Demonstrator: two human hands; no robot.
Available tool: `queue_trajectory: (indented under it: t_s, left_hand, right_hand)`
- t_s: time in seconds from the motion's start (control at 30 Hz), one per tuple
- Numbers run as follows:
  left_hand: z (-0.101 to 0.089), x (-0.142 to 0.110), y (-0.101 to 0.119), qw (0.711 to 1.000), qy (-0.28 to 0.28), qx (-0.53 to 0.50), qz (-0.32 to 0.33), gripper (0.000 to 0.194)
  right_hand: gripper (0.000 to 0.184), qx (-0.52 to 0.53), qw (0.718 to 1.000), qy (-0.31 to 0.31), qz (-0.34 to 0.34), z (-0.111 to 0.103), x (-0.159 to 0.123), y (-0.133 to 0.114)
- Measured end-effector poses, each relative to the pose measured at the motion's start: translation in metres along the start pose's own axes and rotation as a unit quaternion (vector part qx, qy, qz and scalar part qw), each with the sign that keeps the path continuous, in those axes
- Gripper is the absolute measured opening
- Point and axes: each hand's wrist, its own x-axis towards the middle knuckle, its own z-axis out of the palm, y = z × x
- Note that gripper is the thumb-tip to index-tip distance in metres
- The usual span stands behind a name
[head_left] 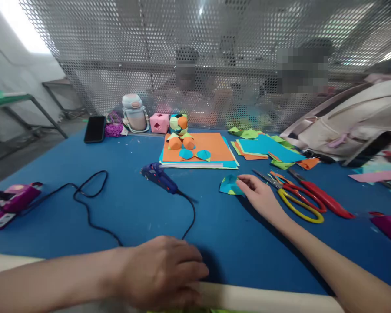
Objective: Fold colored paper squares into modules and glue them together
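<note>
My right hand (260, 194) reaches out over the blue table, its fingertips pinched on a small folded blue and green paper piece (230, 185) that lies on the cloth. My left hand (164, 271) rests palm down at the table's near edge, fingers curled over the pale edge strip (263, 298); I cannot see anything in it. A blue glue gun (159, 176) lies between the two hands, its black cord (91, 204) looping to the left.
Red and yellow scissors (308, 201) lie right of my right hand. Orange and blue paper sheets (198, 150) with folded pieces, a paper ball (178, 123), a pink cube (159, 123), a bottle (134, 112) and a phone (94, 129) sit farther back. A backpack (348, 121) is at right.
</note>
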Motion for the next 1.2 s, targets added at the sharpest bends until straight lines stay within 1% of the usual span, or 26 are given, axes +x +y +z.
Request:
queue_trajectory:
  t_s: [0.13, 0.23, 0.3, 0.4, 0.47, 0.53, 0.57, 0.6, 0.67, 0.7, 0.77, 0.83, 0.93, 1.13, 1.2]
  left_hand:
    - [0.008, 0.006, 0.004, 0.992, -0.031, 0.111, 0.04, 0.021]
    - [0.01, 0.011, 0.006, 0.986, -0.038, 0.155, 0.048, 0.02]
    - [0.012, 0.016, 0.006, 0.986, -0.036, 0.161, 0.039, 0.022]
    - [0.021, 0.023, 0.009, 0.986, -0.014, 0.16, 0.034, 0.024]
    - [0.031, 0.029, 0.012, 0.986, 0.008, 0.157, 0.052, 0.022]
    - [0.044, 0.034, 0.013, 0.987, 0.033, 0.141, 0.073, 0.014]
    - [0.051, 0.036, 0.014, 0.988, 0.048, 0.13, 0.073, 0.013]
    - [0.057, 0.038, 0.014, 0.989, 0.062, 0.125, 0.057, 0.013]
    - [0.066, 0.04, 0.012, 0.989, 0.054, 0.111, 0.081, 0.02]
    - [0.068, 0.04, 0.012, 0.99, 0.047, 0.112, 0.075, 0.026]
    - [0.07, 0.039, 0.011, 0.991, 0.017, 0.119, 0.065, 0.037]
    - [0.068, 0.039, 0.011, 0.989, 0.006, 0.132, 0.062, 0.043]
    - [0.065, 0.038, 0.012, 0.99, 0.021, 0.129, 0.056, 0.037]
    - [0.064, 0.039, 0.013, 0.988, 0.075, 0.12, 0.057, 0.024]
    - [0.065, 0.04, 0.013, 0.986, 0.077, 0.133, 0.061, 0.02]
  right_hand:
    - [0.038, -0.016, 1.0, 0.001, -0.002, 0.001, 0.001, -0.003]
    - [0.031, -0.039, 0.999, -0.016, -0.018, 0.003, 0.005, -0.005]
    - [0.024, -0.054, 0.997, -0.031, -0.034, 0.003, 0.009, -0.007]
    - [0.023, -0.063, 0.996, -0.041, -0.054, 0.003, 0.015, -0.01]
    - [0.023, -0.06, 0.995, -0.038, -0.064, 0.002, 0.019, -0.01]
    - [0.025, -0.051, 0.996, -0.033, -0.069, 0.001, 0.022, -0.008]
    - [0.026, -0.045, 0.996, -0.032, -0.07, 0.001, 0.022, -0.007]
    - [0.028, -0.037, 0.996, -0.031, -0.07, 0.001, 0.022, -0.004]
    - [0.029, -0.02, 0.997, -0.03, -0.068, 0.001, 0.021, 0.0]
    - [0.029, -0.011, 0.997, -0.031, -0.067, 0.001, 0.021, 0.003]
    - [0.027, 0.005, 0.997, -0.034, -0.063, 0.002, 0.021, 0.006]
    - [0.025, 0.02, 0.997, -0.038, -0.058, 0.003, 0.022, 0.009]
    - [0.025, 0.043, 0.997, -0.04, -0.047, 0.004, 0.024, 0.012]
    - [0.027, 0.086, 0.995, -0.051, -0.024, 0.004, 0.024, 0.01]
    - [0.026, 0.102, 0.993, -0.055, -0.018, 0.004, 0.023, 0.009]
